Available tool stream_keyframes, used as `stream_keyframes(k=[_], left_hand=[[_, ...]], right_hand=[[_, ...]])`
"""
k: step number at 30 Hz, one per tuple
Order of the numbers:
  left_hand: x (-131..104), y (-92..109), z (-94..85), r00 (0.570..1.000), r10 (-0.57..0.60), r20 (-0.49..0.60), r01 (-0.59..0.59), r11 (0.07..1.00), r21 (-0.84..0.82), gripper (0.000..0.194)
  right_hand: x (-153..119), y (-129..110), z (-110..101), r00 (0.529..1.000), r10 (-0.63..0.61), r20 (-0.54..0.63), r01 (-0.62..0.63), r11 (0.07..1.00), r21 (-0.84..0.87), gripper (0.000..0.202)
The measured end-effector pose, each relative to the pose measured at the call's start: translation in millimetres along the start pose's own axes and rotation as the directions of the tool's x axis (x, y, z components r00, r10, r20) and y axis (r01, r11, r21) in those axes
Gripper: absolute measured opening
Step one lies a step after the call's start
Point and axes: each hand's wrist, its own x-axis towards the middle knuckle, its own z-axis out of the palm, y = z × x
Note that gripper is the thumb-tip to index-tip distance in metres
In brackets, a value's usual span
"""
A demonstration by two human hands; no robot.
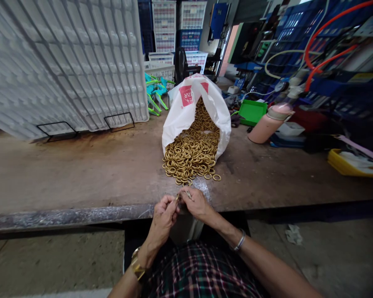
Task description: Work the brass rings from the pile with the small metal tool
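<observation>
My left hand (pixel 164 217) is closed in a pinch on a small brass ring (pixel 177 198), seen nearly edge-on. My right hand (pixel 198 204) meets it at the fingertips, also closed, with a short slim metallic piece (pixel 189 194) showing between its fingers; its kind is too small to make out. Both hands are over the front edge of the table. Just beyond them, a heap of brass rings (pixel 189 155) spills from the mouth of a white plastic sack (pixel 177 124) with red print, which lies on its side.
The wooden table (pixel 81 174) has a worn front edge. White ribbed trays (pixel 96 62) stand upright at the left. A pink bottle (pixel 265 126), a green bin (pixel 253 111) and a yellow tray (pixel 345 163) are at the right. Crates (pixel 164 25) are stacked behind.
</observation>
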Motion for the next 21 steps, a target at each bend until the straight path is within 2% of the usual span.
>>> stream_keyframes(k=[3,6,10,21], left_hand=[[1.3,-1.1,-0.9,0.999,0.023,-0.027,-0.022,0.999,0.03,0.032],[1.8,-1.1,-1.5,0.999,0.031,-0.045,-0.028,0.998,0.057,0.032],[0.9,-1.8,-2.1,0.997,0.059,-0.048,-0.054,0.994,0.096,0.03],[0.5,-1.5,-3.3,0.994,0.093,-0.061,-0.084,0.987,0.14,0.029]], right_hand=[[-6.8,-0.9,-1.9,0.993,-0.08,0.082,0.099,0.96,-0.263,0.016],[-12.1,-3.1,-2.1,0.985,-0.085,0.149,0.139,0.905,-0.402,0.019],[-12.4,-5.2,-1.1,0.979,-0.096,0.178,0.165,0.89,-0.426,0.023],[-10.1,-5.7,3.1,0.982,-0.034,0.187,0.131,0.832,-0.539,0.024]])
